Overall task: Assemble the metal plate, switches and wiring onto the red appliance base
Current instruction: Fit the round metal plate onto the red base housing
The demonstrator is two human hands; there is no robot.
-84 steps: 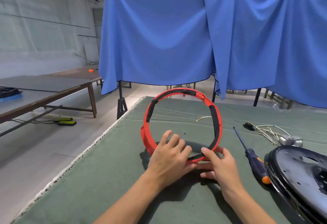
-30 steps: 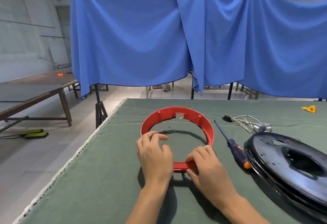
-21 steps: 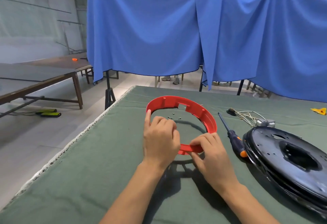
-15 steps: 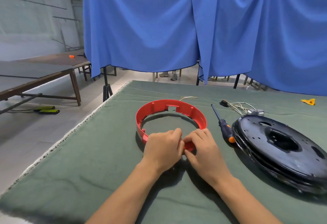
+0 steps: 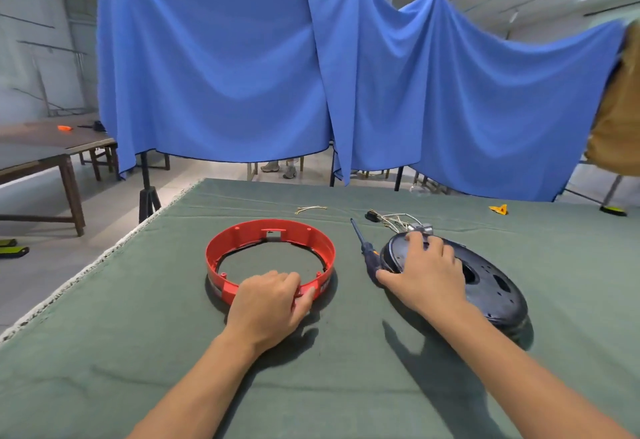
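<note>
Head view shows the right hand (image 5: 424, 279) spread over the near-left rim of the black plate (image 5: 485, 276), which lies flat toward the table's (image 5: 104, 352) right edge. The left hand (image 5: 266, 303) pinches the red ring's (image 5: 242, 234) near rim, just left of the plate, with a screwdriver (image 5: 363, 248) between them pointing away; I judge the plate must travel left onto the ring.

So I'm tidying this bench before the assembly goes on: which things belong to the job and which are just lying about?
Job:
red ring base, held by left hand
black metal plate, under right hand
wiring bundle
screwdriver
loose wires

Lying about:
yellow scrap
blue cloth
</note>
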